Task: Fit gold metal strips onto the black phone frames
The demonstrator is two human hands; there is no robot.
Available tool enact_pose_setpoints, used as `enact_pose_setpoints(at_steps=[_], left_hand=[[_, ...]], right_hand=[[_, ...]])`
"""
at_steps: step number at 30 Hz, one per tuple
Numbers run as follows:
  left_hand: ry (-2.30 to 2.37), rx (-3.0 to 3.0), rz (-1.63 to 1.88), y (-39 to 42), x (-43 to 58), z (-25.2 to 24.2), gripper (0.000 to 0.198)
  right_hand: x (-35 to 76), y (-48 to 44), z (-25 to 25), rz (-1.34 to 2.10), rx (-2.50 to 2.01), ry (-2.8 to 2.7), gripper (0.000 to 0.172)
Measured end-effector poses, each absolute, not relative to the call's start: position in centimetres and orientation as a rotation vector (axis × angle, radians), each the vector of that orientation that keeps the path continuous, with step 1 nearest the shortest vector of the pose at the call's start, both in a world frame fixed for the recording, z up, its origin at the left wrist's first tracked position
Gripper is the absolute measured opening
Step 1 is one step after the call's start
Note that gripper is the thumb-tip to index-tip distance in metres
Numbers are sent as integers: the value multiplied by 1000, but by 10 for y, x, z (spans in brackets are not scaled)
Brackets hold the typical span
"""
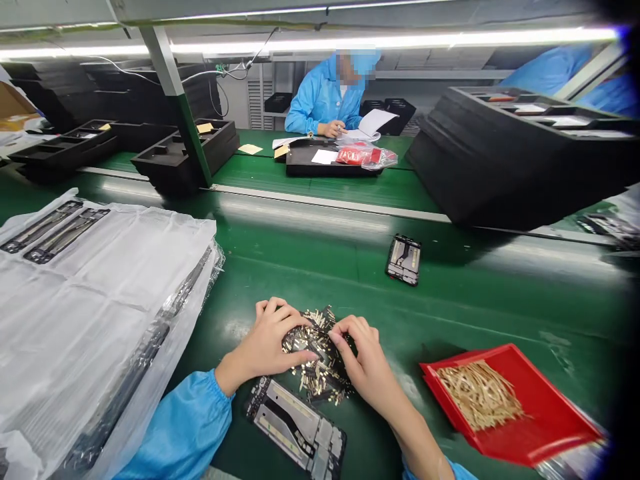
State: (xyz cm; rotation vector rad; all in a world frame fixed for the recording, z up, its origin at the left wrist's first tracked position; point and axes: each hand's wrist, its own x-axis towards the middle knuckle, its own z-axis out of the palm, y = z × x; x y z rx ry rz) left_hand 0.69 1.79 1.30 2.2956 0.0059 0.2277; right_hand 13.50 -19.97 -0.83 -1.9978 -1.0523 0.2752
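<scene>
The person works at a green tabletop (240, 267) over a loose pile of small gold-and-black parts (323, 373), which lies between the two hands. The left hand (274, 339) reaches in from the left, palm down, its fingers spread and curved over the pile's left edge, with the thumb stretched along the near side; it is open, the parts just under and beside its fingertips. The right hand (364, 357) comes in from the opposite side, thumb and forefinger drawn close together over the pile's right part; whether a part is pinched between them is too small to tell. Directly on the near side of the pile, below the left hand, a phone frame (295, 427) lies at a slant, apart from both hands. A second frame (404, 260) lies farther off, beyond the right hand. To the right of the right forearm, well apart from the pile, a red tray (555, 420) holds a heap of thin tan strips (479, 395). On the left, beyond the blue sleeve (185, 427), stands a stack in white wrapping (100, 293). Across the bench, a co-worker (325, 97) in blue sits over an open booklet (373, 125).
</scene>
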Motion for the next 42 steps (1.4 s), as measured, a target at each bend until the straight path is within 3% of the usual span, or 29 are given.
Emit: enact_pose_setpoints(at_steps=[3,7,16,24,29,34,42], left_hand=[[11,2194,261,11,6,13,31],[74,2058,265,6,7,8,38],[112,2075,257,10,8,7,35],[-40,2061,283,5,7,6,53],[4,2007,407,-1,2,-3,29],[-74,1972,364,-9,-1,-15,43],[234,1695,325,-15,3,-13,49]], right_hand=[[127,-196,-4,414,-1887,-1017,32],[121,-192,-1,563,-1753,-953,36],[125,-193,5,560,-1708,-899,37],[122,-194,8,599,-1610,-893,31],[114,-193,14,553,-1535,-818,33],[111,-188,9,417,-1601,-769,49],[99,-183,5,293,-1642,-839,36]])
